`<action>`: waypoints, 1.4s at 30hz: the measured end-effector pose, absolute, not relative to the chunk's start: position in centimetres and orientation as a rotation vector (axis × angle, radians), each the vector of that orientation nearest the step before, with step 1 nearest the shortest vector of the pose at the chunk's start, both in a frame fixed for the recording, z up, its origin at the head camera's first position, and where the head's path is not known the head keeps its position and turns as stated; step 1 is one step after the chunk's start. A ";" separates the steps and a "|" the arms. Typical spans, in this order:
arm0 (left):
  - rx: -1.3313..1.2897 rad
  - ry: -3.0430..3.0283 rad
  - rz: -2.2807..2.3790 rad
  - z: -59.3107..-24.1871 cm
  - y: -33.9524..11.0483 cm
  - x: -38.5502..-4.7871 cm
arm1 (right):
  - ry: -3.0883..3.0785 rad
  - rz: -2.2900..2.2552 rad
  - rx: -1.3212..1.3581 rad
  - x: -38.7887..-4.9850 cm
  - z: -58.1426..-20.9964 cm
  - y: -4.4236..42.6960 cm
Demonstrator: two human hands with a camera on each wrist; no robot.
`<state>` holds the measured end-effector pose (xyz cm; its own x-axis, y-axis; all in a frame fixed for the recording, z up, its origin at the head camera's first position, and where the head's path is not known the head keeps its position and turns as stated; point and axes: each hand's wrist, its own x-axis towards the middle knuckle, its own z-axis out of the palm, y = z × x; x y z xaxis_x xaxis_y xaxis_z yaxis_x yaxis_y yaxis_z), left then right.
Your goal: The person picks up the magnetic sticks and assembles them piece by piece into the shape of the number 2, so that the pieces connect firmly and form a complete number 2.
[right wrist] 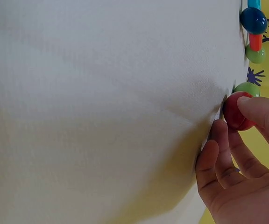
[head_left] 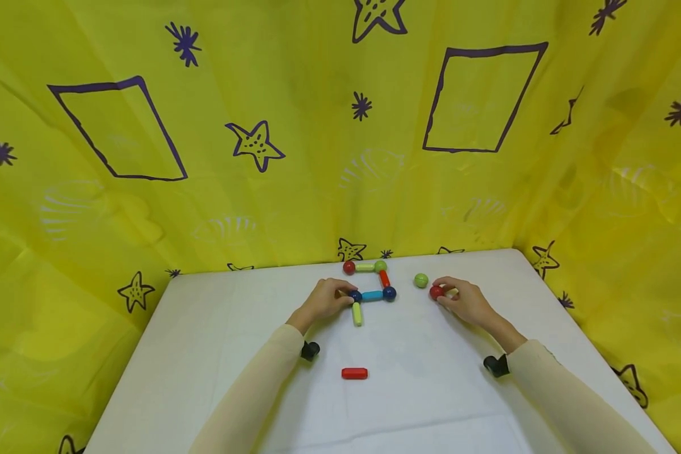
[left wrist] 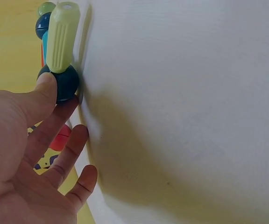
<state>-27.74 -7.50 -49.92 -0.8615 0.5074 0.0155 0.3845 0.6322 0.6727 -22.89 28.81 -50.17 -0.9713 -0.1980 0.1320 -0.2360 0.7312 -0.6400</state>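
In the head view, my left hand [head_left: 326, 299] pinches a dark blue ball [head_left: 355, 296] at the near left corner of a chain of balls and sticks. From that ball a light green stick [head_left: 357, 314] points toward me, and a blue stick [head_left: 372, 295] runs right to a second dark blue ball [head_left: 389, 293]. Beyond it, a red stick [head_left: 384, 279], a green ball [head_left: 381, 266], another light green stick [head_left: 365, 267] and a red end ball [head_left: 349, 268] follow. My right hand [head_left: 466, 304] holds a loose red ball [right wrist: 236, 112] between thumb and fingers.
A loose green ball [head_left: 421, 280] lies just left of and behind the right hand. Nearer me, a single red stick [head_left: 354, 373] rests on the white tabletop [head_left: 420, 384]. A yellow patterned curtain [head_left: 301, 208] stands behind and beside the table.
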 end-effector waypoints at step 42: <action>0.765 2.689 1.009 -50.1 -7.4 -28.1 | -2.962 1.495 0.762 -21.0 -47.7 21.1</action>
